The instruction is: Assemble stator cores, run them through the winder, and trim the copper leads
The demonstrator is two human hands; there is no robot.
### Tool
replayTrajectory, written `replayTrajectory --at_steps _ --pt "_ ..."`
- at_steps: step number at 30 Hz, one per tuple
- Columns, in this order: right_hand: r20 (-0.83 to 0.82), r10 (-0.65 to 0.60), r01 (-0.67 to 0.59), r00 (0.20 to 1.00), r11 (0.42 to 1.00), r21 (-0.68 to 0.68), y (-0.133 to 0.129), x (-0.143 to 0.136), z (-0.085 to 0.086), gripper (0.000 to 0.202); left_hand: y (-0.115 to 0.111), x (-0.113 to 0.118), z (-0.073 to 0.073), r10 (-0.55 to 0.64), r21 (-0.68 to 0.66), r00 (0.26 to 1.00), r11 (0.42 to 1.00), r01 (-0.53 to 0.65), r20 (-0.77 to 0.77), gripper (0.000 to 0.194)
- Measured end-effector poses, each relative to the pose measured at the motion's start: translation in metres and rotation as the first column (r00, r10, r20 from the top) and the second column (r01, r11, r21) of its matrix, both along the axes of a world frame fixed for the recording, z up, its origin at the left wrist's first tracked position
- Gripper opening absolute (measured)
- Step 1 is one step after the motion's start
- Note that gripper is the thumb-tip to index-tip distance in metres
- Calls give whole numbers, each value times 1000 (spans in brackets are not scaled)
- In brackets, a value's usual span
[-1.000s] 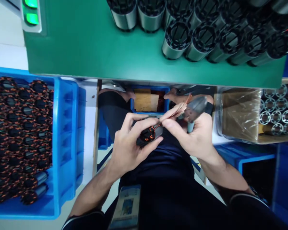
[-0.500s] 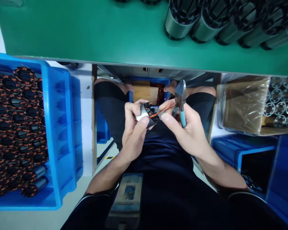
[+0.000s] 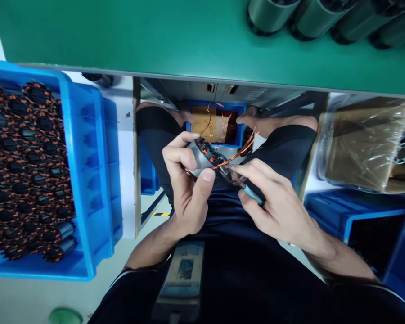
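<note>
My left hand (image 3: 189,189) is closed around a motor stator (image 3: 200,160), a grey metal ring with black plastic and copper windings. Copper wires (image 3: 242,150) stick out from its right side, toward the upper right. In my right hand (image 3: 273,198) is a pair of cutting pliers (image 3: 251,194) with light blue handles. Their jaws lie at the base of the wires, close against the stator. Whether the blades touch the wire I cannot tell.
A blue crate (image 3: 77,180) of wound stators stands at the left. Between my feet sits a blue bin (image 3: 241,130) with cardboard and loose copper wire. The green table (image 3: 138,40) spans the top, with several metal cylinders (image 3: 272,15) upright at its right. A plastic-lined carton (image 3: 361,139) is at the right.
The pliers swung from pointing up to lying with their jaws at the wire base. My right fingers let go of the copper wires, which now stand free. The stator turned slightly.
</note>
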State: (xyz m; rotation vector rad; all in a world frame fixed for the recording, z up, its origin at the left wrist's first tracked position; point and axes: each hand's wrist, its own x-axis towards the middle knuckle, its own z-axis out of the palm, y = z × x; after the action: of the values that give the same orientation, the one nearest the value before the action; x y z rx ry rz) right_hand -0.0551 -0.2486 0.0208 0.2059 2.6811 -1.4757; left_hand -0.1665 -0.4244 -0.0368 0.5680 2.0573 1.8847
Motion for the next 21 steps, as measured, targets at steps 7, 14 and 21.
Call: replayTrajectory --at_steps 7,14,21 --pt "-21 14 -14 1000 999 -32 3 4 0 47 -3 1 -9 69 141 993 988 -56 -91 30" --pt "11 21 -20 1000 996 -84 5 3 2 45 1 4 3 68 71 997 995 -65 -43 28" --pt "-40 -30 28 999 998 -64 5 -3 -10 20 -2 2 -3 51 63 997 997 -48 -52 27"
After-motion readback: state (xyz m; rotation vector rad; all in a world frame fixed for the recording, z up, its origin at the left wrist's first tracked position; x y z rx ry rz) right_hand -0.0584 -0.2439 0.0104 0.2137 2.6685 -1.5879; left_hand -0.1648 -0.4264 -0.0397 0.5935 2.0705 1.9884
